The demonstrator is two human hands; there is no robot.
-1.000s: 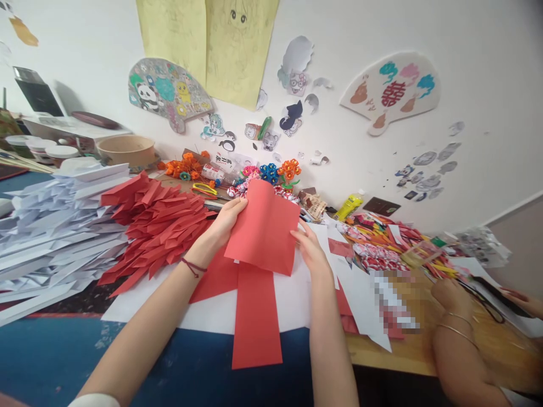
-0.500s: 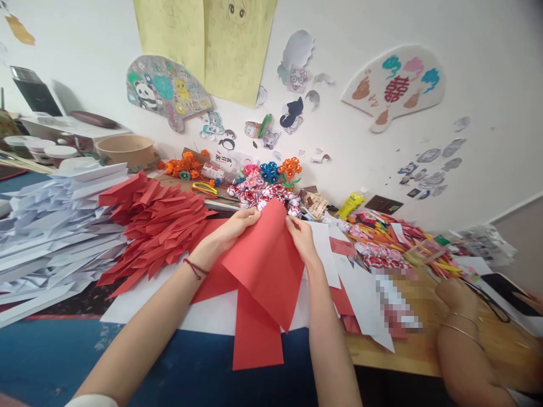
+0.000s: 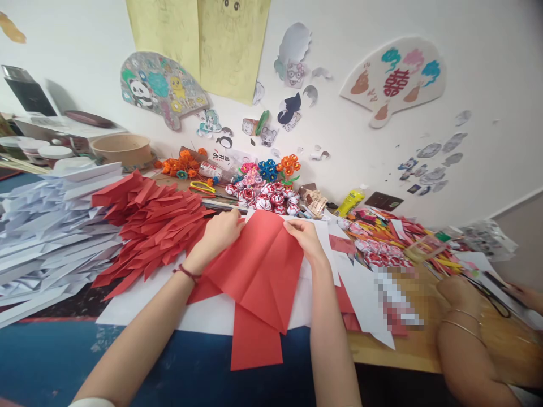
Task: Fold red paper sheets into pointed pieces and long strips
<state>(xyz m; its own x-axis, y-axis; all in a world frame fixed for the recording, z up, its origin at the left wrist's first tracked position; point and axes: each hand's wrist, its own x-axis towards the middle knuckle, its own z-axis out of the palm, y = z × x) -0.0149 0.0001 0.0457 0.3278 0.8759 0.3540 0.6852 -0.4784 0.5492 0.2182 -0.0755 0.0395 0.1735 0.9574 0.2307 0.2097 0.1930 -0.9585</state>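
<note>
A sheet of red paper [image 3: 258, 260] is held up before me, with a crease running down its middle. My left hand [image 3: 221, 233] is closed at the sheet's upper left edge, its fingertips partly hidden. At the upper right edge, my right hand [image 3: 306, 240] pinches the paper between thumb and fingers. Beneath it lie more red papers, among them a strip [image 3: 257, 342] hanging past the table's front edge, and white sheets [image 3: 139, 305]. Left of my left hand is a heap of folded red paper strips [image 3: 156, 226].
Folded white paper pieces [image 3: 55, 226] are piled at the far left. Red-and-white paper flowers [image 3: 271, 198] and a yellow bottle [image 3: 351, 200] stand along the wall. On the right rests another person's arm [image 3: 462, 339] with bangles; a phone is near it.
The red sheet has been lowered and spread flatter, and its crease shows more clearly. My left hand has shifted left and down; my right hand stays at the right edge.
</note>
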